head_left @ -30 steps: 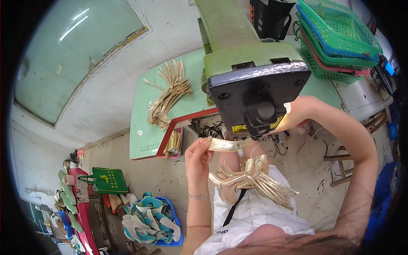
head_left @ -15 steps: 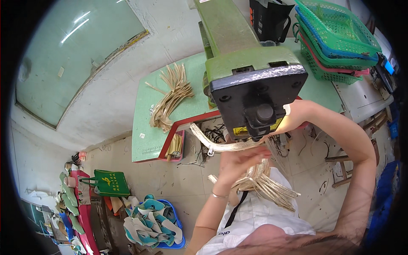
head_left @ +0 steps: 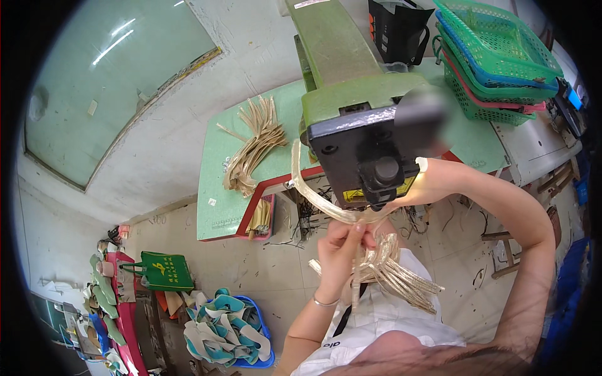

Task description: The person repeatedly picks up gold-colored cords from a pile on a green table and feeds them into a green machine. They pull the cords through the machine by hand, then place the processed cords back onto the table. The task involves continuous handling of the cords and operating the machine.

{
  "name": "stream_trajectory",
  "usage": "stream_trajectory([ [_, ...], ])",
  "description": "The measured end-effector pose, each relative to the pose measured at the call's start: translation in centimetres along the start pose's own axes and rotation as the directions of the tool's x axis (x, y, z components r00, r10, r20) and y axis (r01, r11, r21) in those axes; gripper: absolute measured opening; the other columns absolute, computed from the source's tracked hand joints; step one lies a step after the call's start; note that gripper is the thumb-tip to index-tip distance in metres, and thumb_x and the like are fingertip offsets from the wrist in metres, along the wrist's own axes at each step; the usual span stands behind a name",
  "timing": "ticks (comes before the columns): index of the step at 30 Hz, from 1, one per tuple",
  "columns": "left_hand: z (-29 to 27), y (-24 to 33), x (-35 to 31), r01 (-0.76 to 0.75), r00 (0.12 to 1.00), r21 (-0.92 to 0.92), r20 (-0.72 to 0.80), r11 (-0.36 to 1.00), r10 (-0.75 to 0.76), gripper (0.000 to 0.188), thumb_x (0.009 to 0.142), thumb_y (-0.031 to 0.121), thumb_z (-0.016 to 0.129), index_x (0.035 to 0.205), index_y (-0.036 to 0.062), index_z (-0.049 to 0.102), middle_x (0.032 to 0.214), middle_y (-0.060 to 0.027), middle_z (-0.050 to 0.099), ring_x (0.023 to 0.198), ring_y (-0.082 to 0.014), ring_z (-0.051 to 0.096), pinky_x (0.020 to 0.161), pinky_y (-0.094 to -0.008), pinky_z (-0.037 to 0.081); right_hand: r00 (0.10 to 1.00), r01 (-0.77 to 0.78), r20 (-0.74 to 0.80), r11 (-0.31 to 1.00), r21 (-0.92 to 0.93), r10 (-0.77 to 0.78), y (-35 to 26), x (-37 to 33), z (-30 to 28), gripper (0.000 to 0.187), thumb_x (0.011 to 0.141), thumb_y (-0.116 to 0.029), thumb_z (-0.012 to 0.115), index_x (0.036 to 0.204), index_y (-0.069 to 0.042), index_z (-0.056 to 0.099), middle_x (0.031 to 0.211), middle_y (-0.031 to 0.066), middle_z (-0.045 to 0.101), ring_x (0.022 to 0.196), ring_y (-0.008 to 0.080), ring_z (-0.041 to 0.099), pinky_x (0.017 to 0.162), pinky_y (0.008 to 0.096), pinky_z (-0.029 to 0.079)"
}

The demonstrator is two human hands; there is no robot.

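Note:
My left hand (head_left: 338,249) pinches a thin gold strap (head_left: 311,195) between thumb and fingers, just below the black head of a green sewing-type machine (head_left: 384,147). The strap curves up and left from my fingertips, with a small metallic piece on its side. My right hand (head_left: 411,191) reaches in from the right under the machine head; its fingers are mostly hidden there. A fan of shiny gold straps (head_left: 401,276) lies across my lap, just below my hands.
A second bundle of gold straps (head_left: 256,150) lies on the green, red-edged table (head_left: 219,210). Stacked plastic baskets (head_left: 495,75) and a black bag (head_left: 398,31) stand behind. On the left, a blue basket (head_left: 266,351) holds teal and white pieces beside a green bag (head_left: 164,271).
The strap's free end has swung upward, now more upright. My left hand, blurred and spread before, has closed on the strap near the machine. My right arm has barely shifted.

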State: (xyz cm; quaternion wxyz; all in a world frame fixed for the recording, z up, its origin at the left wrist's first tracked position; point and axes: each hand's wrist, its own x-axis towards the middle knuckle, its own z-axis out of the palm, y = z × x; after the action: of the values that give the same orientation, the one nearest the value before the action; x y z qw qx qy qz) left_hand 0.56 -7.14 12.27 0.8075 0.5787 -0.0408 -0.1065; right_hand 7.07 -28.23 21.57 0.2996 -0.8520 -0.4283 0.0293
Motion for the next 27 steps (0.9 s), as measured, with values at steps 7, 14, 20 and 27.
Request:
stream_trajectory([
  [7, -5.9, 0.3, -0.5, 0.043, 0.999, -0.140, 0.011, 0.989, -0.041, 0.024, 0.093, 0.015, 0.051, 0.087, -0.0055, 0.062, 0.063, -0.0051, 0.058, 0.055, -0.0094, 0.052, 0.052, -0.0206, 0.040, 0.945, -0.270, 0.216, 0.959, 0.086, 0.247, -1.0, -0.7, 2.4, 0.023, 0.083, -0.024, 0.061, 0.091, -0.003, 0.062, 0.077, 0.0094, 0.063, 0.055, 0.0233, 0.057, 0.060, 0.0323, 0.049],
  [14, -4.5, -2.1, -2.0, 0.206, 0.947, 0.069, 0.238, 0.976, -0.216, 0.022, 0.089, 0.016, 0.056, 0.095, -0.0052, 0.062, 0.084, -0.0095, 0.064, 0.074, -0.0148, 0.060, 0.066, -0.0239, 0.047, 0.981, 0.125, -0.156, 0.991, 0.050, -0.116, -3.6, -1.7, 9.3, 0.051, 0.085, -0.022, 0.059, 0.127, 0.000, 0.041, 0.107, 0.0165, 0.048, 0.097, 0.0312, 0.051, 0.081, 0.0393, 0.044],
  [20, -1.8, 0.3, -0.7, -0.210, 0.977, 0.408, 0.123, 0.888, 0.174, 0.011, 0.085, 0.004, 0.061, 0.090, -0.0051, 0.066, 0.083, -0.0067, 0.066, 0.074, -0.0104, 0.063, 0.066, -0.0211, 0.050, 0.985, -0.169, 0.034, 0.945, 0.279, 0.167, -3.1, -3.9, 5.2, 0.038, 0.089, -0.012, 0.049, 0.125, 0.000, 0.044, 0.090, 0.0151, 0.047, 0.082, 0.0281, 0.050, 0.069, 0.0344, 0.042],
  [27, 1.2, 1.4, 1.2, 0.063, 0.995, 0.082, 0.068, 0.995, -0.068, 0.014, 0.086, 0.010, 0.062, 0.080, -0.0024, 0.066, 0.067, -0.0054, 0.063, 0.057, -0.0086, 0.058, 0.055, -0.0193, 0.045, 0.671, -0.593, 0.071, 0.477, 0.649, 0.738, -3.2, -5.3, 3.2, 0.030, 0.092, -0.024, 0.053, 0.074, -0.001, 0.061, 0.054, -0.0022, 0.046, 0.048, 0.0046, 0.037, 0.045, 0.0232, 0.030],
])
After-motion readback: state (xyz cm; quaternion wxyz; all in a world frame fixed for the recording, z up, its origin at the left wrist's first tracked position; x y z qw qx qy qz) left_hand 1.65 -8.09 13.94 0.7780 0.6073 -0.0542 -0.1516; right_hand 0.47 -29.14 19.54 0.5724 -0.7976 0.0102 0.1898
